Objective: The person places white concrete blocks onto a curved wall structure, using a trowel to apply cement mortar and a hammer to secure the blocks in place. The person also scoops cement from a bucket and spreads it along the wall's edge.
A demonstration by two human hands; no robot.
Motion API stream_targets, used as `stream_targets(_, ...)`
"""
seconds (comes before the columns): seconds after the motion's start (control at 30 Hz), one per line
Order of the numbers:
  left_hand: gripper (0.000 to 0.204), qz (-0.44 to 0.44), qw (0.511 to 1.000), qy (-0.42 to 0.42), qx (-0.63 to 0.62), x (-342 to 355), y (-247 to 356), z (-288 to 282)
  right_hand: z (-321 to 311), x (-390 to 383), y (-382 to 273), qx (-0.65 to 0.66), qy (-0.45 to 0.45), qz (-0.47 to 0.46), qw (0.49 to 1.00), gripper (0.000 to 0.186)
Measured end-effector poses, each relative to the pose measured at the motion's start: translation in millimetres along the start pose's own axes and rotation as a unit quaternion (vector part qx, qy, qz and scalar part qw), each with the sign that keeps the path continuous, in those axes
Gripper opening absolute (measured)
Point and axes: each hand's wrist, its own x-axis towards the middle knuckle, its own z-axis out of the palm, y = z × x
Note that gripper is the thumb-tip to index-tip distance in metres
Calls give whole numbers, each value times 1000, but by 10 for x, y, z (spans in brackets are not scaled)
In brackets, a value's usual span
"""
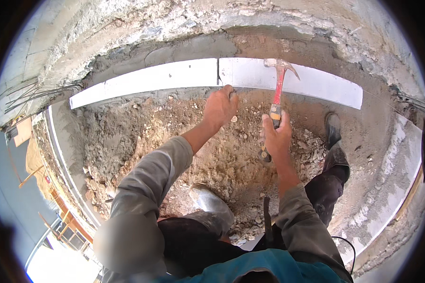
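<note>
My right hand (277,134) grips a claw hammer (279,85) by its grey and yellow handle, its metal head over the front of the right white slab (326,85). My left hand (222,106) has its fingers curled at the lower edge beside the joint between that slab and the left white slab (141,81); whether it holds anything small there is hidden. Both long slabs lie along a band of wet grey mortar (189,47).
A rough concrete wall (203,14) runs behind the slabs, with bare rods (26,96) at left. My boots (333,129) stand on rubble and soil (165,122). White edging (394,174) curves along the right. A lower area with timber (63,217) shows beyond the left edge.
</note>
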Motion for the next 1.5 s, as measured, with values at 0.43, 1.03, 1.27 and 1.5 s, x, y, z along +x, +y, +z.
stream_targets(0.43,12,16,994,98,46,221,4,409,-433,512,485,-307,-77,-84,945,48)
stream_targets(1.03,6,-95,899,407,-130,899,-136,858,-673,736,530,-257,-185,-75,946,45)
stream_targets(1.27,8,-95,887,396,-217,913,-123,813,-690,728,523,-258,-196,-58,944,42)
stream_targets(1.5,9,-60,822,386,-415,955,-353,506,-694,740,600,-258,-191,-82,943,42)
